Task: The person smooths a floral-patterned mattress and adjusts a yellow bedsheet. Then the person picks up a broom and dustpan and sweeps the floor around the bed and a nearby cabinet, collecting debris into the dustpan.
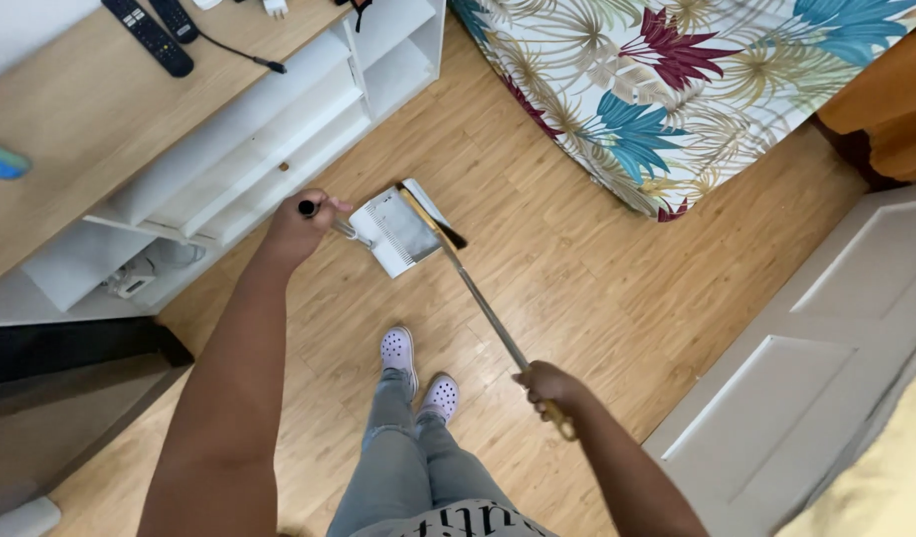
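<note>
Head view: our left hand (297,227) grips the light, rigid dustpan (396,231) by its handle; our right hand (549,388) clasps the stiff broom (478,298) near its far end.

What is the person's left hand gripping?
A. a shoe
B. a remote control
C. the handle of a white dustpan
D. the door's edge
C: the left hand closes around the handle of the white dustpan, while the right hand holds the broom that reaches into it.

A white plastic dustpan (396,231) and metal-shafted broom (483,303) meet the glossy wood-plank floor (577,268).
</note>
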